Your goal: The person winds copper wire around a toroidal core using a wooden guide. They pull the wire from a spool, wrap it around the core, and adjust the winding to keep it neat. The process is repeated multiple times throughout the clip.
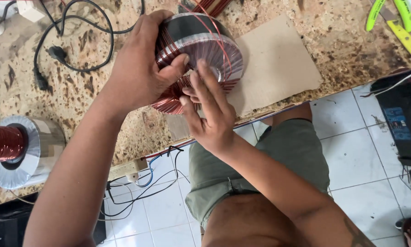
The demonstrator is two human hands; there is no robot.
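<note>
A large ring-shaped coil core [210, 50], wrapped in clear film and partly wound with reddish copper wire, stands tilted on the speckled stone bench [100, 91]. My left hand [139, 68] grips it from the left, thumb pressed on its front face. My right hand [207, 110] rests its fingertips on the core's lower front, fingers spread against the windings. Thin copper wire [214, 27] loops over the top of the core and runs off toward the far edge.
A brown cardboard sheet [278, 64] lies under and right of the core. A spool of copper wire on a second taped core [22, 151] sits at the left. Black cables [72, 41] lie at the back left, yellow-green cutters [397, 23] at the back right. White tiled floor lies below.
</note>
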